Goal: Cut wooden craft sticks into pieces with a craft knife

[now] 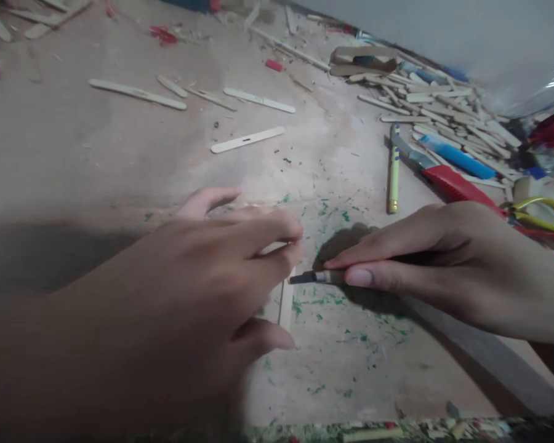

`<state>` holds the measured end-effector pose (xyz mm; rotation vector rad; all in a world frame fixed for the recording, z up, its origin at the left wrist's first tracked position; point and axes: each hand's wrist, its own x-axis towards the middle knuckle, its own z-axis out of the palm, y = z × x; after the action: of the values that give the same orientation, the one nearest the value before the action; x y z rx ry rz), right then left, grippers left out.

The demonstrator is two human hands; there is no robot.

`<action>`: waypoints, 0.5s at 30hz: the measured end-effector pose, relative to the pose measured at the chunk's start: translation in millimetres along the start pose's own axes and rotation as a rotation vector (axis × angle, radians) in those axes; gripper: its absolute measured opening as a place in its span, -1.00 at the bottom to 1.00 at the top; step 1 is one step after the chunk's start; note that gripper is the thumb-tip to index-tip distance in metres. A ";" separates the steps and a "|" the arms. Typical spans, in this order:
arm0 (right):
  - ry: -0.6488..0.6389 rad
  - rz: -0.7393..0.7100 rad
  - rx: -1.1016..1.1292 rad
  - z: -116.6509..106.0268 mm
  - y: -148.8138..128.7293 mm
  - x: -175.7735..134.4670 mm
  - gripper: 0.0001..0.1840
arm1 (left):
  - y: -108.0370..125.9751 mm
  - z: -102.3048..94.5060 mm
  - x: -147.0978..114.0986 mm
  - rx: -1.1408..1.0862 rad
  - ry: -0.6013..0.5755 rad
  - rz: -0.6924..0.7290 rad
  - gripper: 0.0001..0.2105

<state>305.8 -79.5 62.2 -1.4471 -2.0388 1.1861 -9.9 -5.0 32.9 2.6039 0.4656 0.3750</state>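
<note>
My left hand (212, 277) presses a wooden craft stick (285, 304) down on the tabletop, its fingers bent over the upper part and the thumb by the lower end. Much of that stick is hidden beneath the fingers. A craft knife (321, 277) is pinched between the thumb and fingers of my right hand (425, 264). Its dark blade points left, and the tip meets the right edge of the stick just below my left fingertips. Little green shavings are scattered on the wood around both hands.
Several loose craft sticks (248, 140) lie beyond my hands. At the right are a yellow-green pencil (394, 175), a red-handled cutter (459, 184), a blue tube-like object (461, 157), yellow scissor-like handles (542, 212) and a heap of sticks (457, 111). Debris lines the near edge.
</note>
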 end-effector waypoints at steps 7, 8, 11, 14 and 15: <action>0.062 -0.075 -0.108 1.5 7.9 -16.6 -0.70 | -12.0 -11.8 -5.5 0.021 -0.022 0.091 -0.48; 0.077 -0.094 -0.155 2.4 9.6 -21.4 -0.60 | -12.5 -14.2 -3.4 0.036 -0.003 0.088 -0.59; 0.101 -0.130 -0.224 5.8 13.8 -35.1 -0.45 | -12.5 -17.2 3.4 0.033 -0.010 0.081 -0.67; 0.097 -0.139 -0.236 7.7 15.6 -41.7 -0.45 | -12.0 -13.0 4.8 0.009 -0.058 0.141 -0.66; 0.097 -0.139 -0.236 7.3 15.5 -41.4 -0.45 | -11.6 -10.9 4.0 0.026 -0.048 0.141 -0.68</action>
<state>326.4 -118.0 52.3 -1.4083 -2.2296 0.8265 -13.0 10.5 37.3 2.6724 0.2727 0.3544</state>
